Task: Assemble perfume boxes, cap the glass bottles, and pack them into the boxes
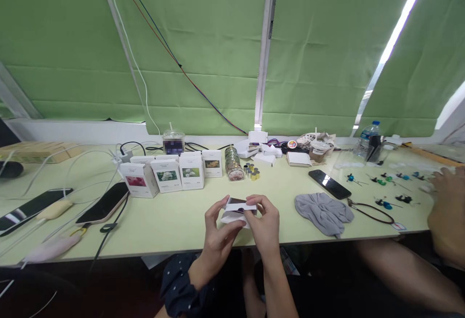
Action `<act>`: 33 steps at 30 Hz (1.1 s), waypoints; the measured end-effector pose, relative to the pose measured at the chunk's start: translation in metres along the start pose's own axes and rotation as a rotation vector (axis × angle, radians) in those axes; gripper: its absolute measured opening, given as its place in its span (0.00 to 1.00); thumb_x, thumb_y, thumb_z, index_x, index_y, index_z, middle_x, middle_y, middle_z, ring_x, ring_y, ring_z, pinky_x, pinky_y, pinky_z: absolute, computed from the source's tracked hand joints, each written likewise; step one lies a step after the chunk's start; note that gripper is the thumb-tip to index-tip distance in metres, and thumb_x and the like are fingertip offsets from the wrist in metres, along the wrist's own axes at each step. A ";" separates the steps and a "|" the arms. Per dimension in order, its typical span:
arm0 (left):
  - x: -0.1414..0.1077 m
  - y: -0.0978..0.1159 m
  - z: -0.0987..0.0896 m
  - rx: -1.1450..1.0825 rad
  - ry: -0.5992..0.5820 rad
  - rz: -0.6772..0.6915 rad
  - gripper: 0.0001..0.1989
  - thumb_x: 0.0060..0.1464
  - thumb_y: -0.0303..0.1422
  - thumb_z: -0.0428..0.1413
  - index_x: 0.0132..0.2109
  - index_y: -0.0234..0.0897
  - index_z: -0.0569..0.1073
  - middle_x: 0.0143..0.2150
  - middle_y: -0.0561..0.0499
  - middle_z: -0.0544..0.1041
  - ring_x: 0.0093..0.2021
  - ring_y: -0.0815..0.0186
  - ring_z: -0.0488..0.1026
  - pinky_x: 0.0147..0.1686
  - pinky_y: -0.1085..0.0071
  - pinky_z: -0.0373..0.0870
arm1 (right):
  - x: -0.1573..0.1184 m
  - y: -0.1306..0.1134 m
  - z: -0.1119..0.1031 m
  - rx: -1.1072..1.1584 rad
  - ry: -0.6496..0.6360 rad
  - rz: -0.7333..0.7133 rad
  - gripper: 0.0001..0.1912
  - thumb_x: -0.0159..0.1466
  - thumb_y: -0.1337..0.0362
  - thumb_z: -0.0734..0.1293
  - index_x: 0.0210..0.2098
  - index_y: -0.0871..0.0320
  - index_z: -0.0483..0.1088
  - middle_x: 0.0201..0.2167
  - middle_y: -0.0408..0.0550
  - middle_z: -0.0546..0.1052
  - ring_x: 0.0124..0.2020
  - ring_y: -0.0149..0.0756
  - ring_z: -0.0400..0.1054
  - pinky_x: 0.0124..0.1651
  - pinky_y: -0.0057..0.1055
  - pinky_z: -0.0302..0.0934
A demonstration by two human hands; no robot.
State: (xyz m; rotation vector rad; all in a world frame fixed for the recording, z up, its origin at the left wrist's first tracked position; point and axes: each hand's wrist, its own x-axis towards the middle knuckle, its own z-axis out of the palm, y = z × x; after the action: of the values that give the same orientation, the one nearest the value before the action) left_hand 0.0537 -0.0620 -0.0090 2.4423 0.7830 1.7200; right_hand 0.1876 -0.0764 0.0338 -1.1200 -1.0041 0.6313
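1. Nearest camera: left hand [220, 230] and right hand [264, 223], together holding small white carton [238, 207] over the front edge of table [145, 236].
2. Left fingers and thumb grasp carton's left side; right fingers and thumb grasp its right.
3. Beyond: small yellow-and-gray cylinders [253, 175] beside clear tube [233, 162].
4. Left of tube: upright flower-picture boxes [167, 176].
5. Right of hands: crumpled gray cloth [323, 213], black smartphone [329, 184].
6. Far right: another person's hand [448, 194].

Cup front [173, 146] — blurred, co-worker's arm [447, 223] — cut off
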 end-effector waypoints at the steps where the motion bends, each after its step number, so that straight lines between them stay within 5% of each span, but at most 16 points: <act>1: 0.000 0.001 0.000 0.000 -0.004 0.004 0.16 0.53 0.18 0.55 0.42 0.43 0.77 0.60 0.46 0.55 0.64 0.50 0.58 0.59 0.48 0.65 | 0.001 0.002 0.000 -0.014 0.007 0.006 0.04 0.49 0.71 0.65 0.25 0.57 0.67 0.32 0.47 0.75 0.39 0.40 0.70 0.45 0.36 0.64; 10: 0.000 0.003 0.004 -0.011 -0.027 0.028 0.17 0.53 0.18 0.56 0.43 0.45 0.77 0.60 0.46 0.55 0.65 0.49 0.56 0.60 0.47 0.63 | 0.009 0.001 -0.003 -0.195 -0.019 0.005 0.04 0.48 0.71 0.66 0.22 0.56 0.66 0.28 0.45 0.73 0.34 0.39 0.69 0.38 0.33 0.64; 14: 0.003 0.001 0.003 -0.007 -0.040 0.024 0.17 0.53 0.18 0.55 0.44 0.45 0.76 0.60 0.46 0.54 0.66 0.49 0.54 0.59 0.48 0.65 | 0.010 -0.002 -0.004 -0.128 -0.105 0.018 0.03 0.51 0.68 0.67 0.28 0.56 0.70 0.32 0.46 0.75 0.37 0.39 0.70 0.43 0.36 0.64; 19: 0.025 -0.010 0.001 0.090 0.044 -0.031 0.13 0.56 0.21 0.54 0.45 0.43 0.73 0.57 0.45 0.57 0.61 0.54 0.61 0.57 0.52 0.66 | 0.014 0.000 -0.016 0.179 -0.325 0.035 0.32 0.50 0.60 0.74 0.52 0.51 0.61 0.52 0.50 0.71 0.57 0.42 0.63 0.58 0.40 0.57; 22: 0.045 -0.021 0.001 0.122 0.000 -0.053 0.10 0.58 0.25 0.53 0.46 0.41 0.70 0.56 0.44 0.58 0.54 0.59 0.67 0.52 0.57 0.70 | 0.021 0.014 -0.019 0.165 -0.408 0.020 0.44 0.47 0.61 0.76 0.58 0.47 0.54 0.56 0.49 0.69 0.59 0.42 0.60 0.60 0.42 0.55; 25: 0.060 -0.034 0.003 0.113 -0.098 -0.048 0.11 0.59 0.28 0.53 0.49 0.41 0.68 0.54 0.44 0.60 0.53 0.60 0.67 0.52 0.57 0.69 | 0.030 0.032 -0.014 0.043 -0.398 0.007 0.36 0.51 0.64 0.73 0.57 0.50 0.57 0.52 0.49 0.72 0.54 0.42 0.65 0.56 0.41 0.59; 29: 0.066 -0.051 0.013 -0.004 -0.039 -0.206 0.25 0.53 0.36 0.60 0.55 0.44 0.60 0.58 0.42 0.56 0.59 0.54 0.62 0.50 0.56 0.70 | 0.038 0.051 -0.004 -0.113 -0.352 -0.004 0.18 0.54 0.67 0.66 0.45 0.56 0.66 0.42 0.47 0.77 0.43 0.41 0.71 0.47 0.38 0.64; 33: 0.066 -0.069 0.023 -0.210 -0.108 -0.399 0.43 0.46 0.40 0.64 0.62 0.49 0.47 0.63 0.40 0.49 0.56 0.56 0.65 0.44 0.60 0.74 | 0.044 0.063 -0.006 -0.131 -0.360 0.009 0.20 0.53 0.68 0.66 0.46 0.56 0.66 0.41 0.47 0.77 0.40 0.40 0.72 0.44 0.36 0.65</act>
State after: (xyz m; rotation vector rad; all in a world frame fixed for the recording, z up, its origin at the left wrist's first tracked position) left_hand 0.0647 0.0322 0.0172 2.0516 0.9436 1.4307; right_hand 0.2161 -0.0204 -0.0107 -1.1486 -1.3642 0.8016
